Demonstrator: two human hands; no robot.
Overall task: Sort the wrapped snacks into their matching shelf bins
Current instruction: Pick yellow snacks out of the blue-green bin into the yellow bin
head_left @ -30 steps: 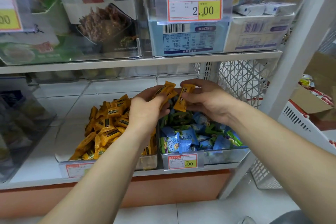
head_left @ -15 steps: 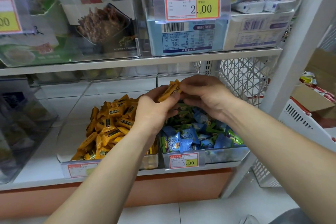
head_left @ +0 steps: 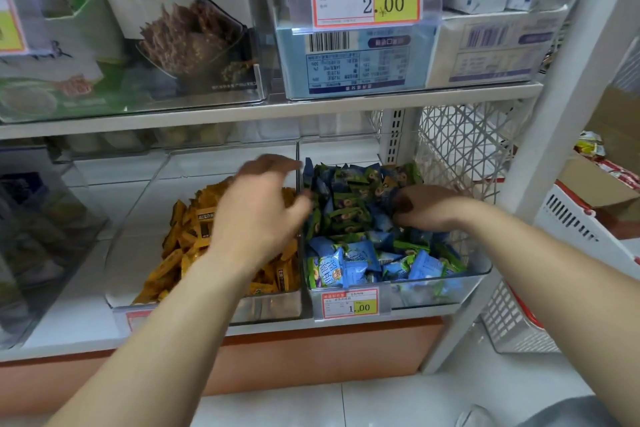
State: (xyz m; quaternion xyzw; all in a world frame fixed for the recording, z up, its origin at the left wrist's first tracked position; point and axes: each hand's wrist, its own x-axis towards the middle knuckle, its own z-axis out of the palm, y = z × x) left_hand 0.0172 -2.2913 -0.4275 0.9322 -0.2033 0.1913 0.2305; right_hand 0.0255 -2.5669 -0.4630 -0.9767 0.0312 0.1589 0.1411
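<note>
On the lower shelf, a clear left bin (head_left: 273, 308) holds a pile of yellow wrapped snacks (head_left: 187, 243). The clear right bin (head_left: 436, 291) beside it holds blue and green wrapped snacks (head_left: 349, 215). My left hand (head_left: 258, 211) hovers blurred over the yellow pile near the divider, fingers spread, with nothing seen in it. My right hand (head_left: 427, 206) reaches down into the blue and green snacks with curled fingers. Its fingertips are buried, so any hold is hidden.
A shelf board (head_left: 277, 111) hangs close above both hands and carries clear bins of boxed goods. A white mesh side panel (head_left: 460, 149) and a slanted upright (head_left: 540, 135) bound the right. A white basket (head_left: 581, 236) and cardboard box (head_left: 599, 184) stand further right.
Both hands held yellow snacks together above the bins. Now they have parted: the left dropped over the yellow bin with no snacks in it, the right went down into the blue-green bin.
</note>
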